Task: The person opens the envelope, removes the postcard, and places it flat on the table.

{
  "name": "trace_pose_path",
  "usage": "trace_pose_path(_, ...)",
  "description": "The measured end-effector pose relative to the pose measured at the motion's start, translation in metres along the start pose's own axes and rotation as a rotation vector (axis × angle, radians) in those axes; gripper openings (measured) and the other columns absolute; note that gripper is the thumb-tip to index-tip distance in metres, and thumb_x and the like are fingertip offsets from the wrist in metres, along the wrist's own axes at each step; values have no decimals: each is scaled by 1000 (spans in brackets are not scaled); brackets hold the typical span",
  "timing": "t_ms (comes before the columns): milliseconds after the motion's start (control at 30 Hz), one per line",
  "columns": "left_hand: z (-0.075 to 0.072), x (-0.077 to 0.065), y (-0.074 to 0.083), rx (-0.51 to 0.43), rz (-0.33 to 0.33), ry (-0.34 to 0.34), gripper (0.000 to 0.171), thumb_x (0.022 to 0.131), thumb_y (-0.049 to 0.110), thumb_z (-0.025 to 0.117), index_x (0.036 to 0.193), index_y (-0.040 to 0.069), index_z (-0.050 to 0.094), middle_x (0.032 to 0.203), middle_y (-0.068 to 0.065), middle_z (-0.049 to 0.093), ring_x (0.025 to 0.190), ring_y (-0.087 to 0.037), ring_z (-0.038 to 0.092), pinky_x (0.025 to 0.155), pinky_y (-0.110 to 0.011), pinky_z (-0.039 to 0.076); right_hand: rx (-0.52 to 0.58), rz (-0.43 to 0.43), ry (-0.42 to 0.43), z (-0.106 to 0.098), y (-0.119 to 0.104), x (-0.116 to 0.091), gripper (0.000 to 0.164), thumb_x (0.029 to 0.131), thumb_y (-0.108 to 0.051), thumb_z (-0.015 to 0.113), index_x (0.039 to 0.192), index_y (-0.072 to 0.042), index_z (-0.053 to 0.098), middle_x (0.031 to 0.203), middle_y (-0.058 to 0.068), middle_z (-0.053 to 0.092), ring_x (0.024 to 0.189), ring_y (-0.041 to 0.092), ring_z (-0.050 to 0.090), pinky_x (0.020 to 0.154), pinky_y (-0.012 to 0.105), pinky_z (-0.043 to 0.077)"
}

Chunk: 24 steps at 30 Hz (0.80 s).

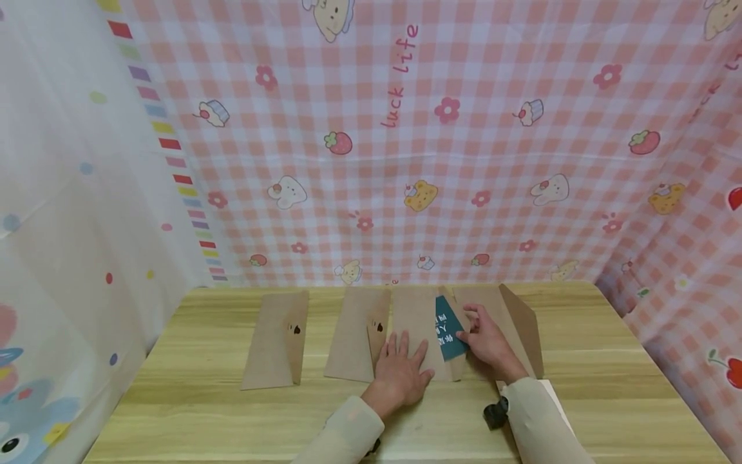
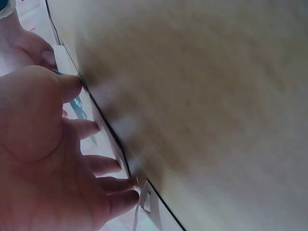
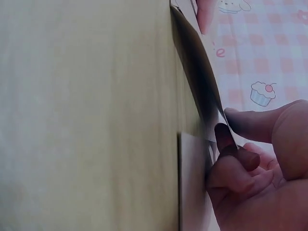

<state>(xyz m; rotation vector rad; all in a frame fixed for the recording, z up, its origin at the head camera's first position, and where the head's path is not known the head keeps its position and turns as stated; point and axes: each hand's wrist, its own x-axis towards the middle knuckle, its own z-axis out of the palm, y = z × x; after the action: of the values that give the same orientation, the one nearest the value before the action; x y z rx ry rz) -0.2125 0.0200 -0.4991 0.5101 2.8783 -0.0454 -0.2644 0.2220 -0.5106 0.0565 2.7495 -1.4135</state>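
A brown kraft envelope (image 1: 413, 312) lies on the wooden table with its flap spread open to the right. Flat on its lower part, fingers straight and spread, rests my left hand (image 1: 399, 370); the left wrist view shows its fingertips along the envelope's edge. Between thumb and fingers my right hand (image 1: 488, 338) pinches the right edge of a dark teal card (image 1: 451, 335) with white characters. The card's left part is hidden inside the envelope. In the right wrist view, the right thumb (image 3: 252, 124) and fingers close on a thin edge.
Two kraft envelopes with folded flaps and small dark marks, one far left (image 1: 269, 341) and one nearer (image 1: 352, 335), lie leftward. Another envelope (image 1: 524, 328), flap open, lies right, partly behind my right hand. A pale flat piece (image 1: 555, 396) shows beneath the right sleeve. Patterned curtains (image 1: 371, 167) surround the table.
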Motion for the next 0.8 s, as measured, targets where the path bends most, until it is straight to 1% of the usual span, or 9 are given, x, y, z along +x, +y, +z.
trace_pose_path(200,0,0,1,-9,-3,5,60,102,56,38,157,33,30,163,-10,25,150,-33,23,120,-46,24,15,-4,-20,-6,1,-1,57,95,-4,63,145,-3,37,90,8,46,85,23,48,81,38,38)
trace_pose_path(300,0,0,2,-11,-7,7,60,102,56,39,156,33,31,163,-10,26,150,-33,24,119,-46,24,31,-6,-37,-10,0,-3,57,94,-2,62,145,-1,37,90,8,48,84,22,49,79,36,39)
trace_pose_path(433,-1,-1,2,-12,-12,11,60,102,56,39,156,33,31,163,-10,26,150,-33,24,119,-47,25,37,-10,-50,-15,0,-4,57,94,-1,62,145,1,36,96,15,60,85,22,57,73,30,44)
trace_pose_path(533,-1,0,1,-7,-22,14,60,102,56,38,156,33,30,163,-10,25,150,-33,23,119,-47,24,36,-21,-50,-19,0,-4,56,94,-1,61,144,2,37,103,21,64,90,25,61,74,30,47)
trace_pose_path(633,-1,2,-1,-9,-32,15,60,102,56,37,157,33,30,163,-10,24,150,-33,23,120,-47,23,30,-23,-56,-22,0,-5,54,95,-2,61,144,2,38,105,20,63,93,26,60,79,32,47)
trace_pose_path(700,-1,3,-2,-18,-34,15,60,102,55,37,157,32,30,163,-11,24,150,-34,22,120,-48,23,24,-11,-55,-23,0,-5,53,96,-4,60,144,0,40,103,17,62,92,25,58,80,34,46)
trace_pose_path(800,0,4,-3,-22,-36,14,60,103,55,37,157,31,30,164,-11,24,150,-34,23,119,-48,24,14,-25,-47,-22,0,-5,51,97,-6,60,143,1,40,101,15,61,91,25,58,82,37,47)
